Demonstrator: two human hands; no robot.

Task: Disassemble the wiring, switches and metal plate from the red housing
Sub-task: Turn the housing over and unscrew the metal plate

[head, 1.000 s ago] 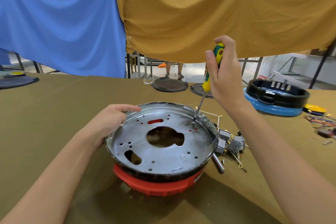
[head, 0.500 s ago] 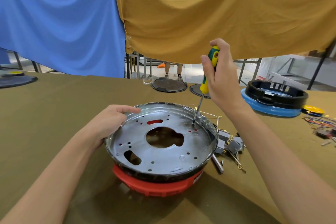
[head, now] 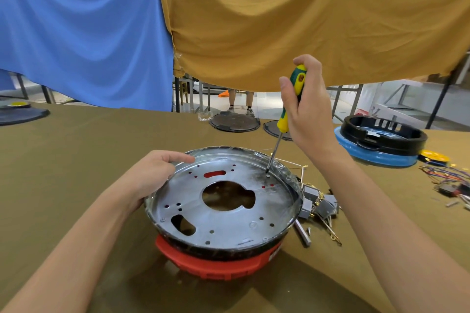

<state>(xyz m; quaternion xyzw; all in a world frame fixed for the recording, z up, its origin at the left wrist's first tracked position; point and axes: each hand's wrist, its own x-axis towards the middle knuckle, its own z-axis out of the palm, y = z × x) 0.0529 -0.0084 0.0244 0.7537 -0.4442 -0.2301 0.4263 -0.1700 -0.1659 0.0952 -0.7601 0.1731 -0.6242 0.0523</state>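
A single head-worn wide-angle camera looks forward and down from the desk's (head: 76, 150) near edge, close above both forearms, toward its far edge.

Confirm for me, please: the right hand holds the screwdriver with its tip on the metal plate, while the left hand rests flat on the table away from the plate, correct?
Not quite. In the head view the left hand is on the far-left rim of the metal plate, steadying it, not flat on the table. The rest stands: the right hand grips the screwdriver, its tip on the plate.
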